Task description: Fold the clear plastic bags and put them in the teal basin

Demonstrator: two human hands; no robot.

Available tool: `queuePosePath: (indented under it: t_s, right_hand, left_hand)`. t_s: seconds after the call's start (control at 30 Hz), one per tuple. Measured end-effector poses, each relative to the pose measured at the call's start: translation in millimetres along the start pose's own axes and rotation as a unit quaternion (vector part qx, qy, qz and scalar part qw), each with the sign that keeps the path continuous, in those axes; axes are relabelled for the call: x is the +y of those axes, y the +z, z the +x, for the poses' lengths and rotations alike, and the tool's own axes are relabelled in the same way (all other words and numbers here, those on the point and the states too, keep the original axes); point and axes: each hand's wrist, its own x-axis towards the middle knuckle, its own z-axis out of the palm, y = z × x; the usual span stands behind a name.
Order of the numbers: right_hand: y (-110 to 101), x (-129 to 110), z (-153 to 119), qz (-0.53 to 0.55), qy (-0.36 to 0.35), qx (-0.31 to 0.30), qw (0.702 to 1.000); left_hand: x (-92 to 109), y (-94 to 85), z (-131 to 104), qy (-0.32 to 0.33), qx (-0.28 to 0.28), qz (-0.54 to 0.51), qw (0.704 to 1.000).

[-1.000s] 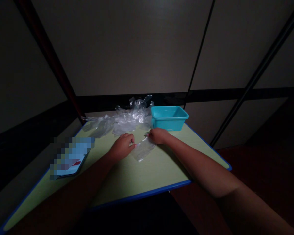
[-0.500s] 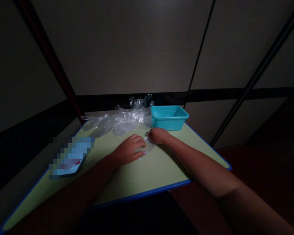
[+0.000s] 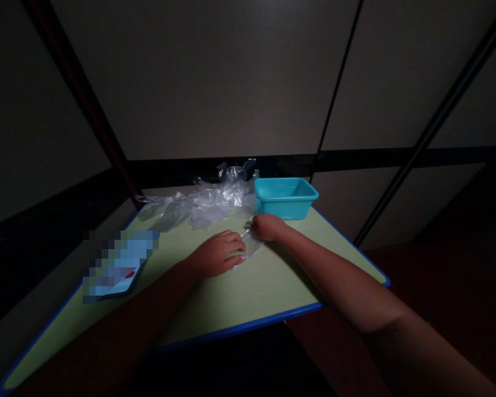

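A clear plastic bag [image 3: 252,244] lies on the tabletop between my two hands. My right hand [image 3: 267,227] is closed, its fingers pinching the bag's far edge close to the teal basket. Resting palm down at the bag's left side, my left hand [image 3: 220,253] has its fingers lightly bent and its thumb apart, touching the plastic. Both sets of fingertips are partly hidden. Behind the hands, a heap of crumpled clear plastic bags [image 3: 219,201] spreads along the table's far side.
The teal plastic basket [image 3: 286,209] stands at the far right of the pale green table [image 3: 248,303], which has a blue edge. A flat bluish item [image 3: 126,264], partly blurred out, lies at the left. Cabinet panels [image 3: 231,82] rise directly behind the table.
My left hand has settled very slightly lower over the bag. My right hand keeps its pinch in nearly the same spot, and the other things stay put.
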Motion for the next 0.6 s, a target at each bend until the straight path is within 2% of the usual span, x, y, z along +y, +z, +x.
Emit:
queuePosePath:
  t_s: [0.23,0.37,0.47,0.6]
  right_hand:
    - [-10.0,-1.3,-4.3,0.021,-0.006,0.053,0.998]
    - [-11.3,-3.1,-4.2,0.082,-0.043,0.092,0.991]
    - [-8.8,-5.3,-2.0,0.189,-0.092,0.099,0.973]
    - [-1.0,-9.3,0.5,0.349,-0.141,0.084,0.923]
  left_hand:
    - [1.8,-1.5,0.4,-0.001,0.002,0.006,1.0]
    - [1.9,-1.4,-0.2,-0.002,0.002,0.003,1.0]
    - [0.9,-0.5,-0.3,-0.001,0.001,0.004,1.0]
    - [0.0,0.2,-0.1,0.001,0.001,0.007,1.0]
